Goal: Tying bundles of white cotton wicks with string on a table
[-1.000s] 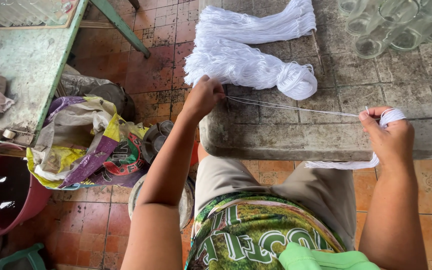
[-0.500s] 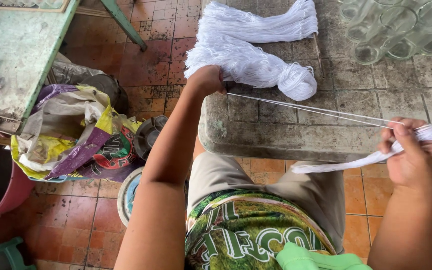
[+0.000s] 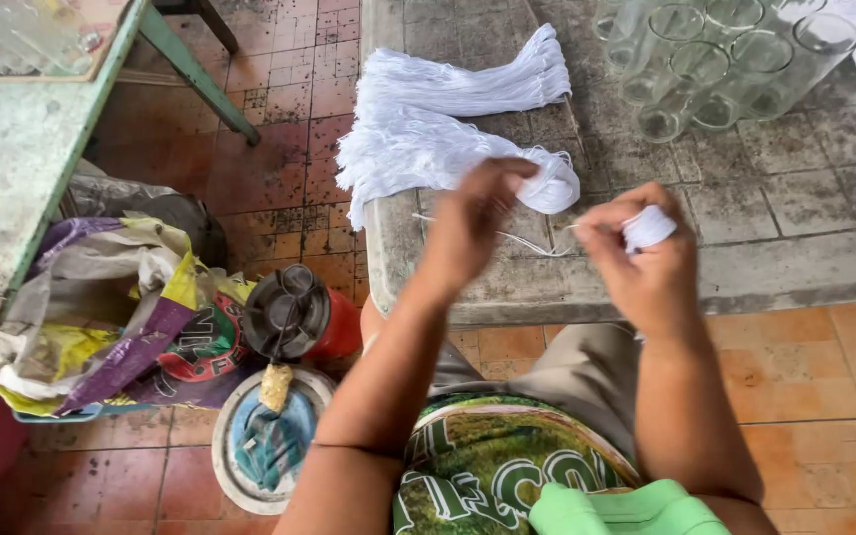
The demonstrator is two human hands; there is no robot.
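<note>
Your hands wind white thread at the stone bench edge

Your right hand (image 3: 646,263) pinches one small white thread wad (image 3: 648,228); your left hand (image 3: 478,223) is blurred, grip unclear, by two white thread bundles (image 3: 428,149). One crumpled purple-yellow sack (image 3: 131,317) lies left beside one red, dark-lidded container (image 3: 299,317)
</note>
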